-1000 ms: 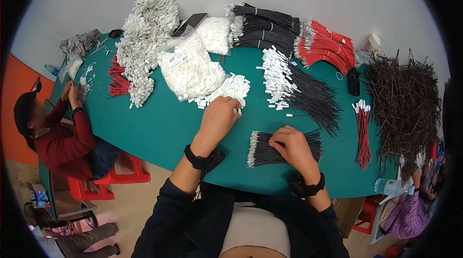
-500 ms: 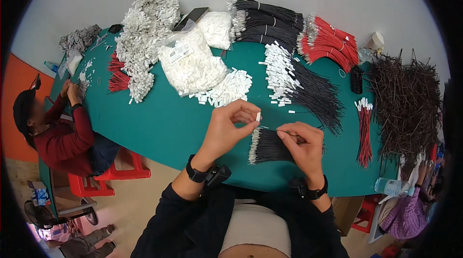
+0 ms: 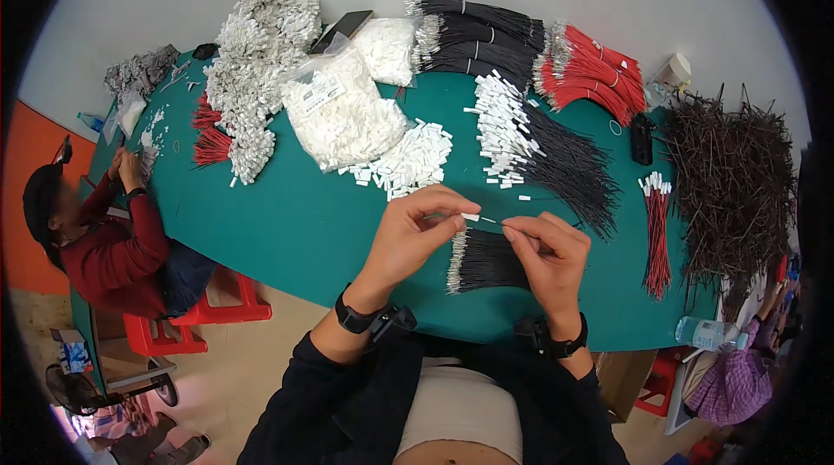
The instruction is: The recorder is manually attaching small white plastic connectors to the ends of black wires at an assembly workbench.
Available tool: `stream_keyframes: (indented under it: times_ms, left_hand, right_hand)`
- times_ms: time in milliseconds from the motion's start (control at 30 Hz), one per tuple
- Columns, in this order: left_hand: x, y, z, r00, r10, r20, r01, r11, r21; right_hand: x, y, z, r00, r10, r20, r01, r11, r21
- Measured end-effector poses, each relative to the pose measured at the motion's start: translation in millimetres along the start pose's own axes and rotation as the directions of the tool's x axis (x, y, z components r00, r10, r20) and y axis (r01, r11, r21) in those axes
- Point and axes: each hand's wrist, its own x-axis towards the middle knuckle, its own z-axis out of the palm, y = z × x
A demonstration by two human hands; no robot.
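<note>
Between the thumb and forefinger of my left hand [image 3: 421, 226] is a small white connector housing [image 3: 470, 216], lying roughly level. My right hand [image 3: 549, 256] pinches a thin black wire [image 3: 498, 222], whose metal-tipped end points left at the housing; a small gap seems to separate them. Below my hands lies a bundle of black wires [image 3: 491, 263] with silvery terminals along its left end. Beyond my hands, a pile of loose white housings [image 3: 415, 156] is on the left, and black wires with white housings on their ends [image 3: 508, 135] spread to the right.
Bags of white housings [image 3: 339, 113] stand at the back beside a tall white heap [image 3: 261, 39]. Black bundles [image 3: 478, 35] and red bundles [image 3: 595, 74] line the wall. At right are red wires [image 3: 658, 239], dark tangled wires [image 3: 730, 178] and a bottle [image 3: 702, 335]. A co-worker [image 3: 109, 239] sits left.
The white housing in my left hand has turned from upright to nearly level. My right hand has brought the wire's tip up in line with it.
</note>
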Motion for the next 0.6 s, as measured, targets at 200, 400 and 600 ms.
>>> stream_keyframes:
  times_ms: [200,400,600]
  left_hand:
    - [-1.9,2.9,3.3,0.999,0.006,-0.033,-0.006,1.0,-0.023]
    - [-2.4,3.8,5.4,0.998,0.06,-0.034,-0.059,0.997,0.04]
    - [-2.6,1.5,5.4,0.998,0.06,-0.026,-0.06,0.998,0.007]
  right_hand:
    - [-0.1,-1.0,0.0,1.0,-0.013,-0.003,0.013,0.999,-0.045]
    - [1.1,0.2,1.5,0.999,-0.03,-0.019,0.029,0.997,-0.067]
    - [1.6,-0.5,2.1,0.999,-0.043,-0.017,0.041,0.996,-0.076]
